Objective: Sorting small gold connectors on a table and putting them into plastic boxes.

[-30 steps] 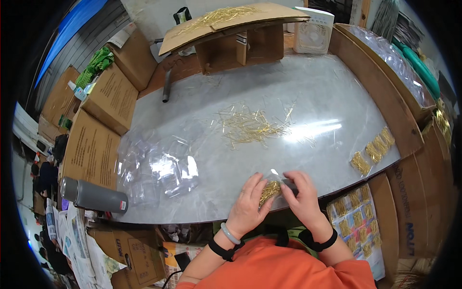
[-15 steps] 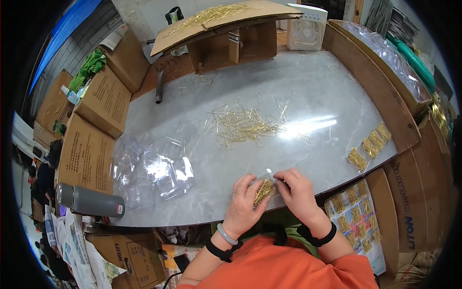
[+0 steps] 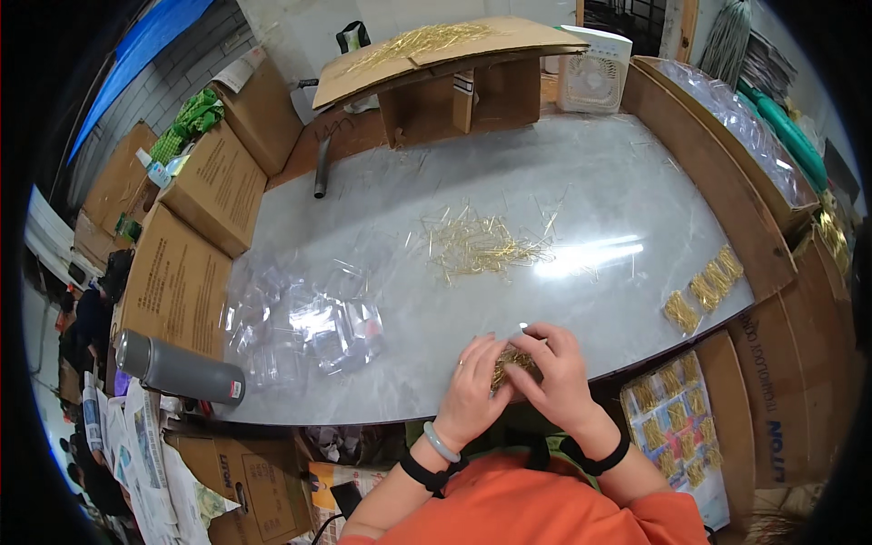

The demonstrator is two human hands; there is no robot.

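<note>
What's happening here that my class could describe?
A person's bare left hand and right hand hold a bundle of thin gold-coloured wires at the near edge of a glossy grey table. A loose heap of such wires lies mid-table. Clear plastic packets spread across its left, and more wire bundles lie at its right.

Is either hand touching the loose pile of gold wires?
No, the left hand and right hand are both on a gold bundle at the near edge of the table, apart from the loose pile.
</note>
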